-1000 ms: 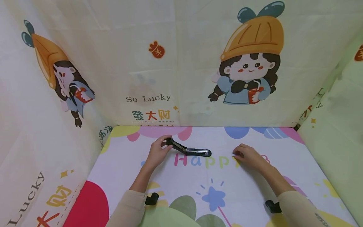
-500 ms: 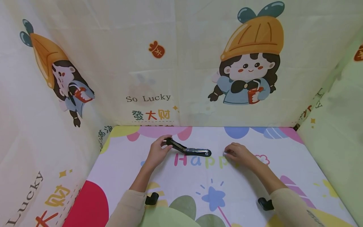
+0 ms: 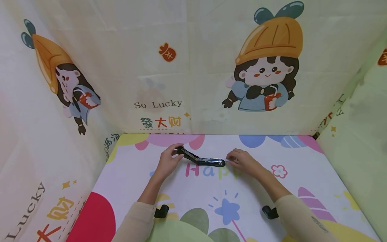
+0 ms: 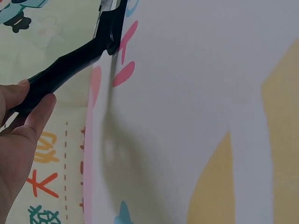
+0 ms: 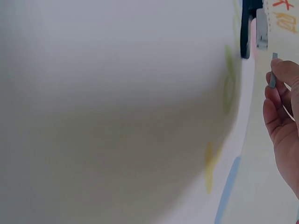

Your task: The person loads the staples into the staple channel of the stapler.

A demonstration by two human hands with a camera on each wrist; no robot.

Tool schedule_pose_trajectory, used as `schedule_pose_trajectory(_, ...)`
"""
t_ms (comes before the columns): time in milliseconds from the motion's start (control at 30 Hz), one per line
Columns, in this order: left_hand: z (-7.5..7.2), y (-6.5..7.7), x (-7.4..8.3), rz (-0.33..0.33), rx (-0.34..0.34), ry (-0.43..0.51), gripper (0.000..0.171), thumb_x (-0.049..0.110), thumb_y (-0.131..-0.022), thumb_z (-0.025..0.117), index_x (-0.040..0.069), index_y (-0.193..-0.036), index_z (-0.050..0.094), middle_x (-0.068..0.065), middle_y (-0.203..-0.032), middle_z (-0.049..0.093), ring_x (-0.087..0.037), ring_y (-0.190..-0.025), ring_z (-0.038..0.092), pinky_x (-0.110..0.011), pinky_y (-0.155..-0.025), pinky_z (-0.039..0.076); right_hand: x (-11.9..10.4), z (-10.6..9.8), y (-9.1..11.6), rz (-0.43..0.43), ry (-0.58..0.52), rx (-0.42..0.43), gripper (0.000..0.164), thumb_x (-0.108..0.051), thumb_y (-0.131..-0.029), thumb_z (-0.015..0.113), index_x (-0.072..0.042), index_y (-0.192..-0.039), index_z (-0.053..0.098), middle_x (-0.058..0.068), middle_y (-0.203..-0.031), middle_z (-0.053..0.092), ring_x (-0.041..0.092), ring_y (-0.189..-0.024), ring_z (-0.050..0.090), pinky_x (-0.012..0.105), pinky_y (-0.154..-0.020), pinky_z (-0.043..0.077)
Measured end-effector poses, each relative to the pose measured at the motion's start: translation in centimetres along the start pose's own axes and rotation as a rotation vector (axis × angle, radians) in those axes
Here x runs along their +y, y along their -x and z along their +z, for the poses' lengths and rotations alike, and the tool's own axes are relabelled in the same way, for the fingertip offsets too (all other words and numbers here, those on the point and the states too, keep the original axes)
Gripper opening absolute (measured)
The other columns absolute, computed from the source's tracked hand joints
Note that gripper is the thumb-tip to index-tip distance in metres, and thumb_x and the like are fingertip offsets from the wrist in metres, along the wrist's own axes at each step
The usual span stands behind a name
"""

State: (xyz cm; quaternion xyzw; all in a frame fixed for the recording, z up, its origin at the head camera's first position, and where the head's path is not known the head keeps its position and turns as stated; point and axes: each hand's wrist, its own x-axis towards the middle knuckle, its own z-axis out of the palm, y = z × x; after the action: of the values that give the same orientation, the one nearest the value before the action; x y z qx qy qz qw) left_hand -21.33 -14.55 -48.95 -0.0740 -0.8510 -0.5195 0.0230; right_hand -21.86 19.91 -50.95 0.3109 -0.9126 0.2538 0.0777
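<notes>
A black stapler, swung wide open, lies across the printed word on the table, its metal staple channel facing up. My left hand grips the raised end of one stapler arm between thumb and fingers; the left wrist view shows this hold on the black arm. On the other side, my right hand is close to the stapler's right end. In the right wrist view its thumb and fingers pinch a short grey strip of staples, just short of the stapler's metal tip.
The table has a white cover with coloured prints. A printed cloth backdrop rises right behind its far edge, with more cloth at both sides. Black pieces stick out at both sleeves.
My right hand has moved left with the staple strip, from over the last printed letters to the stapler's right end. The left hand and the stapler have stayed put.
</notes>
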Motion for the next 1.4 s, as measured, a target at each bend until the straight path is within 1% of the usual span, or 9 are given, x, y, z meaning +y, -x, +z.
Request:
schedule_pose_trajectory(133,0.0,0.0,0.1,0.006,0.0,0.008,0.045,0.006,-0.087,0.069,0.02,-0.129,0.059,-0.002,-0.13,0.061,-0.024,-0.113,0.064,-0.038,-0.095,0.054,-0.7,0.2,-1.1,0.005,-0.006,-0.02,0.013,-0.01,-0.085,0.073,-0.011,-0.098,0.069,-0.002,-0.092,0.066,0.012,-0.086,0.065,0.03,-0.077,0.056)
schedule_pose_trajectory(333,-0.1,-0.2,0.2,0.01,-0.001,0.002,0.046,0.006,-0.088,0.069,0.019,-0.13,0.059,-0.001,-0.131,0.06,-0.024,-0.114,0.063,-0.037,-0.095,0.054,-1.4,0.5,-2.8,0.031,-0.007,-0.094,0.015,-0.016,-0.087,0.072,-0.013,-0.101,0.07,-0.003,-0.096,0.067,0.01,-0.089,0.065,0.03,-0.081,0.057)
schedule_pose_trajectory(533,-0.2,-0.3,0.1,0.029,-0.006,-0.001,0.046,0.005,-0.087,0.07,0.017,-0.13,0.059,-0.002,-0.131,0.06,-0.025,-0.113,0.063,-0.038,-0.095,0.055,-1.8,1.4,-4.2,0.01,-0.012,-0.128,0.014,-0.017,-0.088,0.071,-0.012,-0.101,0.07,-0.001,-0.096,0.067,0.012,-0.09,0.064,0.031,-0.083,0.056)
schedule_pose_trajectory(633,-0.2,-0.2,0.0,0.014,-0.011,-0.002,0.046,0.006,-0.087,0.07,0.016,-0.131,0.058,-0.001,-0.131,0.059,-0.025,-0.114,0.063,-0.038,-0.095,0.054,-2.1,1.9,-4.7,-0.001,-0.02,-0.144,0.013,-0.018,-0.088,0.07,-0.012,-0.101,0.071,-0.001,-0.096,0.067,0.012,-0.09,0.063,0.03,-0.084,0.056)
schedule_pose_trajectory(767,-0.3,-0.1,0.0,-0.015,-0.019,-0.011,0.047,0.008,-0.087,0.07,0.019,-0.132,0.057,0.002,-0.132,0.058,-0.024,-0.116,0.062,-0.037,-0.096,0.054,-2.7,2.6,-5.2,-0.007,-0.031,-0.16,0.014,-0.018,-0.089,0.07,-0.012,-0.101,0.072,0.0,-0.095,0.066,0.012,-0.089,0.061,0.03,-0.084,0.055)
schedule_pose_trajectory(933,-0.2,-0.1,0.0,-0.002,-0.014,-0.004,0.047,0.007,-0.087,0.07,0.019,-0.13,0.058,-0.001,-0.132,0.059,-0.026,-0.115,0.062,-0.04,-0.097,0.053,-3.5,3.0,-5.5,-0.036,-0.007,-0.161,0.014,-0.018,-0.089,0.07,-0.013,-0.102,0.073,-0.001,-0.096,0.066,0.011,-0.087,0.058,0.027,-0.081,0.055)
schedule_pose_trajectory(1033,-0.2,-0.1,0.0,-0.005,-0.01,-0.013,0.047,0.007,-0.087,0.071,0.021,-0.13,0.059,-0.001,-0.132,0.059,-0.026,-0.115,0.062,-0.04,-0.097,0.053,-3.8,3.2,-5.8,-0.056,0.014,-0.158,0.014,-0.017,-0.089,0.07,-0.013,-0.101,0.073,0.0,-0.096,0.066,0.012,-0.087,0.058,0.028,-0.081,0.055)
schedule_pose_trajectory(1167,-0.2,0.0,0.1,-0.01,-0.011,-0.026,0.047,0.008,-0.087,0.07,0.022,-0.13,0.059,0.0,-0.132,0.058,-0.026,-0.116,0.062,-0.038,-0.096,0.054,-4.2,3.3,-5.9,-0.053,0.027,-0.165,0.014,-0.018,-0.089,0.07,-0.013,-0.101,0.073,0.0,-0.096,0.066,0.013,-0.088,0.058,0.029,-0.083,0.054)
schedule_pose_trajectory(1400,-0.2,0.0,0.2,0.011,-0.004,-0.011,0.046,0.006,-0.087,0.071,0.017,-0.13,0.059,-0.003,-0.131,0.059,-0.027,-0.114,0.063,-0.041,-0.096,0.053,-4.5,3.6,-6.2,-0.054,0.026,-0.174,0.013,-0.017,-0.088,0.071,-0.013,-0.1,0.073,0.001,-0.095,0.065,0.014,-0.088,0.057,0.029,-0.082,0.054)
